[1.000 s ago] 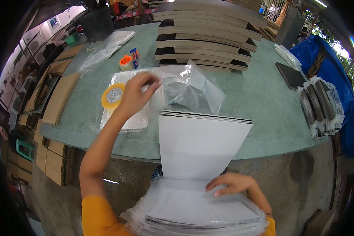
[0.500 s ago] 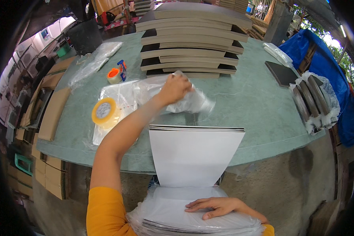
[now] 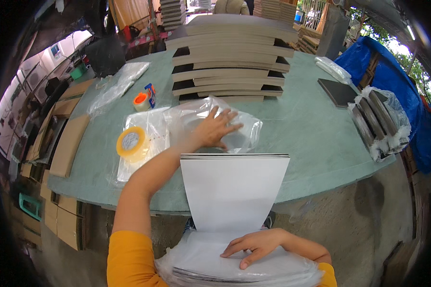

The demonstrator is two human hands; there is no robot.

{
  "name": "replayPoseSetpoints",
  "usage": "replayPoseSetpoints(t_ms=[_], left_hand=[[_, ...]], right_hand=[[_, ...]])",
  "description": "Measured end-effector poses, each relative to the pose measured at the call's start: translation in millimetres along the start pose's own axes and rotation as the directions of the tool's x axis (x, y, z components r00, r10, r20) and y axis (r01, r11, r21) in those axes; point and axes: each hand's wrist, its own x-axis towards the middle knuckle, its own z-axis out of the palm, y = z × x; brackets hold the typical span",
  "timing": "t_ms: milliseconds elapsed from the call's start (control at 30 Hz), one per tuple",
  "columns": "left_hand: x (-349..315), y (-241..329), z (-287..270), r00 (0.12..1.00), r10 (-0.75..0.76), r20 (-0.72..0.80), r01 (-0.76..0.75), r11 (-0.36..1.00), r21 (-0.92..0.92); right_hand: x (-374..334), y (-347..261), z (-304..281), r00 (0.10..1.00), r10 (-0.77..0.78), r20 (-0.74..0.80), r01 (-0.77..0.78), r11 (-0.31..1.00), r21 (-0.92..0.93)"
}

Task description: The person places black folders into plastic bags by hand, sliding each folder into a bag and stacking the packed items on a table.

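Observation:
My left hand (image 3: 216, 128) is stretched over the green table with its fingers spread, above or touching a crumpled clear plastic bag (image 3: 246, 134); contact is hard to tell. On my lap, my right hand (image 3: 258, 245) lies with fingers extended on a plastic-wrapped stack of flat sheets (image 3: 203, 263). Between me and the table edge, a few white boards (image 3: 234, 186) with dark edges stand upright together. Left of my left hand, a roll of clear yellowish tape (image 3: 131, 143) rests on flat clear plastic bags (image 3: 153, 125).
A tall stack of thick grey and black boards (image 3: 230, 62) rises at the table's far middle. A tape dispenser (image 3: 145, 99) stands far left. Plastic-wrapped dark boards (image 3: 378, 124) lie at the right edge, near a blue tarp (image 3: 368, 62). Cardboard (image 3: 69, 146) lines the left side.
My left hand has come nearer to me and gone from closed on the clear bag to spread open. The bag now lies flatter. My right hand stays on the wrapped stack.

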Motion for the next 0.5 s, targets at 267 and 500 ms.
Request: replayPoseSetpoints(t_ms=[267, 500], left_hand=[[18, -66, -9, 0.647, -0.758, -0.083, 0.631, 0.593, -0.501], [-5, -25, -14, 0.972, -0.227, -0.056, 0.224, 0.973, -0.049]], right_hand=[[-2, 26, 18, 0.987, -0.084, -0.136, 0.087, 0.996, 0.017], [4, 28, 16, 0.989, -0.091, -0.119, 0.094, 0.995, 0.023]])
